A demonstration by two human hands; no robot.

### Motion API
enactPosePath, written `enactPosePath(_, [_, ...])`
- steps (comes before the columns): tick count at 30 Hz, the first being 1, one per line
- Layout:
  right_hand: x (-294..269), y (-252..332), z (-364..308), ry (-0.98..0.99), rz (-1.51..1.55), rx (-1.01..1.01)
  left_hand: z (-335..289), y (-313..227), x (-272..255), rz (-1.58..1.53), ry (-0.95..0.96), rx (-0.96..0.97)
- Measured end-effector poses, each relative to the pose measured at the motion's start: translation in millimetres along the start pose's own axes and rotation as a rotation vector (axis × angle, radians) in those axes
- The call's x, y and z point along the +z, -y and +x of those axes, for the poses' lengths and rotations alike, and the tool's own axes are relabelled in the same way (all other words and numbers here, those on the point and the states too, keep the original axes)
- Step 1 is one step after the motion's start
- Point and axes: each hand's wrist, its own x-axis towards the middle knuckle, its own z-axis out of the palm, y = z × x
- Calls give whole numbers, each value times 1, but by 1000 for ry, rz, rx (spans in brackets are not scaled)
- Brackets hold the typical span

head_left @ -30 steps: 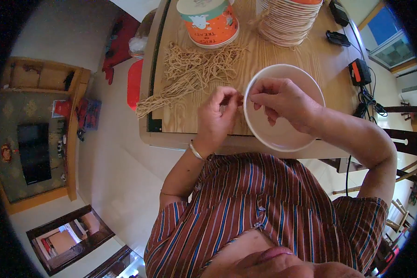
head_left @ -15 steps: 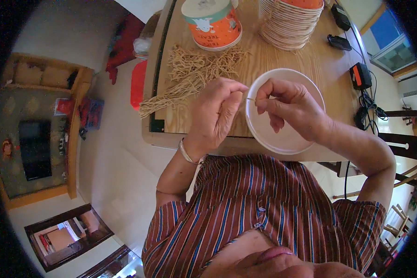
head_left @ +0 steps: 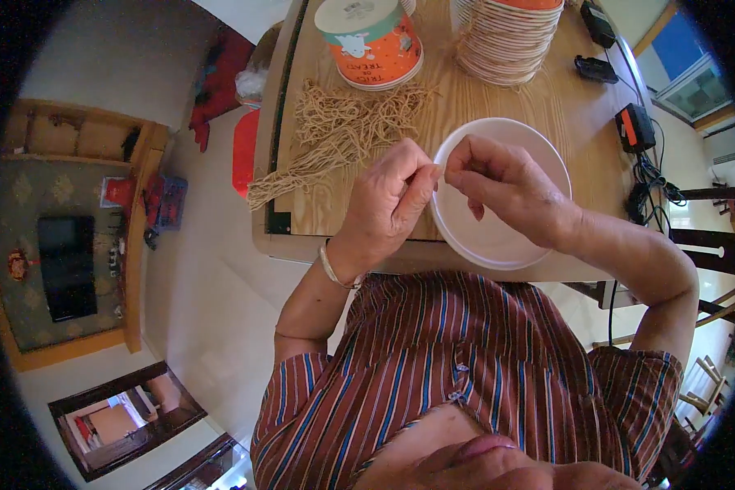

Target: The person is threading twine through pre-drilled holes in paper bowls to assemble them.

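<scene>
A white bucket (head_left: 503,245) with a pale rim stands near the table's front edge, its open top toward me. My left hand (head_left: 390,196) is beside the left rim, thumb and forefinger closed in a pinch. Over the bucket's mouth, my right hand (head_left: 510,184) curls, its fingertips pinched together and almost meeting the left ones at the rim. A thin tan cord end showed at the right fingers half a second ago; now the fingertips hide it. What the left pinch holds is too small to tell. Left of the bucket lies a loose bundle of tan twisted cords (head_left: 343,131).
An orange bucket (head_left: 376,57) with a green band stands upside down beyond the cords. A tall stack of nested buckets (head_left: 510,45) is at the back. Black adapters (head_left: 635,129) and tangled cables (head_left: 652,189) lie along the right table edge. A red stool (head_left: 245,151) is left.
My hands have come together at the rim; the left moved slightly right, the right closed toward it. The cord end between them is no longer visible.
</scene>
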Motion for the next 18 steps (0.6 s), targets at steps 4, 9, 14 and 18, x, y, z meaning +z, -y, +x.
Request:
enactPosePath(4, [0,-1,2,-87,-161,-38,0,2,-2,47,26,-4])
enactPosePath(9, [-3,-6,3,-164,-308,-130,-1,2,0,117,27,20])
enactPosePath(14, [-1,-5,3,-145,-316,-104,0,1,-1,176,25,64])
enactPosePath(18, [-5,-8,3,-72,-126,70,0,3,1,153,14,70])
